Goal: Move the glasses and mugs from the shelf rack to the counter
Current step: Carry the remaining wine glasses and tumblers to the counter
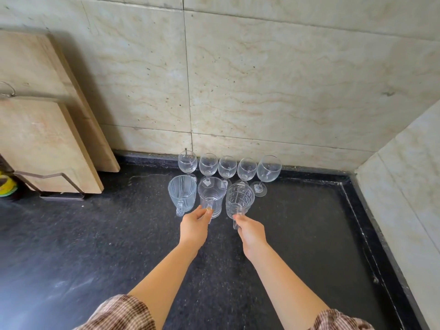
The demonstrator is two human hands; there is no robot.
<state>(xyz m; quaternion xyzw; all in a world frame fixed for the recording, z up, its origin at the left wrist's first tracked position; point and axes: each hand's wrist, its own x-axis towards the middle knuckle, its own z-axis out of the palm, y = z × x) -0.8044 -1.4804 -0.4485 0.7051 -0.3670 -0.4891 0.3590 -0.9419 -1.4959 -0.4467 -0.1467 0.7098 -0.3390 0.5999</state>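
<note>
Seemingly far along: five wine glasses [227, 166] lined by the wall on the counter [95, 234], ribbed mug [182, 194] in front. Left hand [194, 225] pinching the middle mug [212, 196] handle, right hand [251, 231] curled round the patterned mug [239, 201] handle. Shelf rack unseen.

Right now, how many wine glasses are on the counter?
5. All stand in one row against the wall, behind the mugs: leftmost wine glass, second, middle, fourth, rightmost. None seems hidden.
</note>
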